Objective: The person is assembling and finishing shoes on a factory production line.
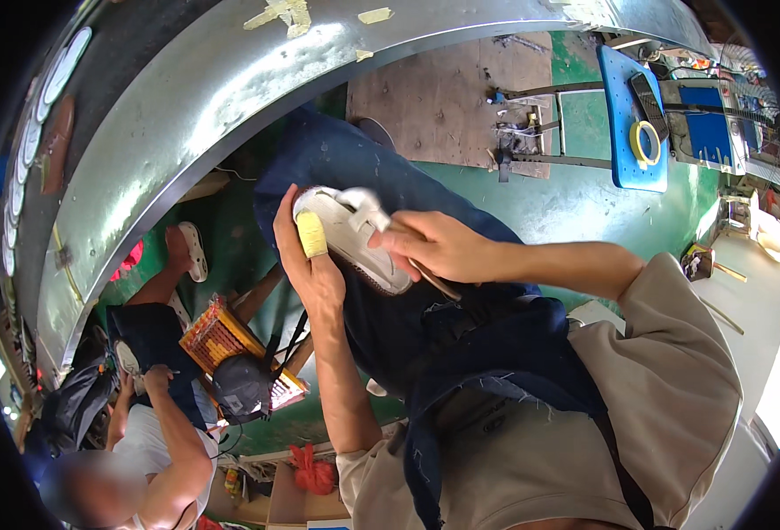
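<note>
A white shoe (pixel 377 265) with a brown edge lies across my lap, on the dark blue apron (pixel 372 172). My left hand (pixel 319 281) is closed around the shoe's left side, with yellow tape (pixel 311 232) wrapped around the thumb. In my right hand (pixel 439 247) is a hammer (pixel 368 208), gripped by its handle. Its pale metal head is over the shoe and somewhat blurred; whether it touches the shoe I cannot tell. The lower end of the handle sticks out below my right fist.
A curved metal table edge (pixel 160 150) runs along the far left. At far right, a blue stool (pixel 624 115) bears a tape roll (pixel 645 143) and a phone (pixel 648 104). Another person (pixel 174 424) sits at lower left holding a shoe, beside a beaded seat (pixel 218 336) with a black cap.
</note>
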Available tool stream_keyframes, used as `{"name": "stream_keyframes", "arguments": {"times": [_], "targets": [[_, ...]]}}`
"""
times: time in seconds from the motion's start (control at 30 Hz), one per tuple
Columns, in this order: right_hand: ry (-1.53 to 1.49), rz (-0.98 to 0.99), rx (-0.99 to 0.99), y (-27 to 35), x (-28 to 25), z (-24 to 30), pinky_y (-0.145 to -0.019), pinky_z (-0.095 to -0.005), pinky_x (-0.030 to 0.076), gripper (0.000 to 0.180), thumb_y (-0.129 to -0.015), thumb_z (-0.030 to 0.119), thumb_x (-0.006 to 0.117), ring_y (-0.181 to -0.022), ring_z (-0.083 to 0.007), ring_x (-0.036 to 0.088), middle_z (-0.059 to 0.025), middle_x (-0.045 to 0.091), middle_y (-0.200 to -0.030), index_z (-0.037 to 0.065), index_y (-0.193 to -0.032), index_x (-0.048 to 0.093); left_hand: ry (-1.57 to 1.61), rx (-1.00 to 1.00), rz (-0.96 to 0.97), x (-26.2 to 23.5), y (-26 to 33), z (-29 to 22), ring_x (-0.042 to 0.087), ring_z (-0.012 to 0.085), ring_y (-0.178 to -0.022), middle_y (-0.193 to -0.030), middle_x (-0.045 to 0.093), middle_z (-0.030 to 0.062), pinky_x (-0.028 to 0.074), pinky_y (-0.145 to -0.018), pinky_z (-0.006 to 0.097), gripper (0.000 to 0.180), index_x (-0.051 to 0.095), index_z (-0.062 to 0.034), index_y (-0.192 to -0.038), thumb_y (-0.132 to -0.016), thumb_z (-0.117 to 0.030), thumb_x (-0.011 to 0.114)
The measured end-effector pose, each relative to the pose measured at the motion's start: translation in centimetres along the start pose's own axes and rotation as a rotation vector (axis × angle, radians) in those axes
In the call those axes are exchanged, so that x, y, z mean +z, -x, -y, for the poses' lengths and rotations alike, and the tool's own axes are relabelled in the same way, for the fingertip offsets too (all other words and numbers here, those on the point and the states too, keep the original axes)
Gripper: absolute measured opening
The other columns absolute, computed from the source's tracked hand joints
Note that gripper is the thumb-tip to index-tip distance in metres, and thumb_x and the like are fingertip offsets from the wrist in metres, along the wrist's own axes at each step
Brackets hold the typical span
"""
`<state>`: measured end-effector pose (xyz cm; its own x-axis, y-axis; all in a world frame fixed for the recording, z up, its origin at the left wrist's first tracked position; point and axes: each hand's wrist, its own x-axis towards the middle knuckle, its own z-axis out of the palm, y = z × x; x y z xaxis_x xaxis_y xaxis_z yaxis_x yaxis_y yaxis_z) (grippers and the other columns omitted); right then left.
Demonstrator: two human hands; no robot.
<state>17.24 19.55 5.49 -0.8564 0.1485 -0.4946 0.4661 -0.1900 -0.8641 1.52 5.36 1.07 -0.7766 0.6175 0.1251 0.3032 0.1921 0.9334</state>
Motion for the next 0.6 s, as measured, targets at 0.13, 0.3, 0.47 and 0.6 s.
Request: {"name": "stream_keyframes", "arguments": {"times": [0.13, 0.3, 0.47, 0.6], "targets": [[-0.018, -0.074, -0.029, 0.6, 1.0, 0.2, -0.058, -0.0306, 0.052, 0.038, -0.109, 0.036, 0.050, -0.066, -0.0140, 0.066, -0.0089, 0.070, -0.084, 0.001, -0.101, 0.059, -0.026, 0.002, 0.025, -0.5, 0.0, -1.0, 0.059, 0.0276, -0.123, -0.134, 0.061, 0.0170, 0.042, -0.108, 0.037, 0.047, 0.053, 0.0021, -0.142, -0.100, -0.017, 0.049], [-0.145, 0.112, -0.011, 0.4, 0.4, 2.0, -0.069, -0.0337, 0.063, 0.040, -0.110, 0.034, 0.048, -0.089, -0.0176, 0.072, -0.0140, 0.070, -0.107, -0.002, -0.122, 0.058, 0.112, -0.075, 0.011, -0.2, 0.6, -3.0, 0.060, 0.0243, -0.122, -0.135, 0.060, 0.0153, 0.043, -0.108, 0.035, 0.047, 0.052, 0.0009, -0.144, -0.100, -0.014, 0.052], [-0.328, 0.228, 0.082, 0.0, -1.4, 3.4, -0.066, -0.0337, 0.062, 0.051, -0.109, 0.039, 0.049, -0.087, -0.0180, 0.071, -0.0137, 0.070, -0.110, -0.004, -0.136, 0.054, 0.130, -0.033, 0.043, -0.4, 0.6, -3.1, 0.058, 0.0251, -0.125, -0.139, 0.056, 0.0153, 0.051, -0.102, 0.035, 0.048, 0.049, -0.0005, -0.147, -0.101, -0.014, 0.058], [-0.001, 0.187, 0.015, -0.7, -1.3, 3.5, -0.056, -0.0298, 0.054, 0.049, -0.110, 0.040, 0.049, -0.076, -0.0149, 0.067, -0.0095, 0.070, -0.100, -0.002, -0.133, 0.056, 0.126, -0.048, 0.000, -0.3, 0.8, -3.5, 0.058, 0.0224, -0.123, -0.137, 0.057, 0.0144, 0.043, -0.108, 0.035, 0.046, 0.052, 0.0017, -0.144, -0.102, -0.017, 0.055]]}}
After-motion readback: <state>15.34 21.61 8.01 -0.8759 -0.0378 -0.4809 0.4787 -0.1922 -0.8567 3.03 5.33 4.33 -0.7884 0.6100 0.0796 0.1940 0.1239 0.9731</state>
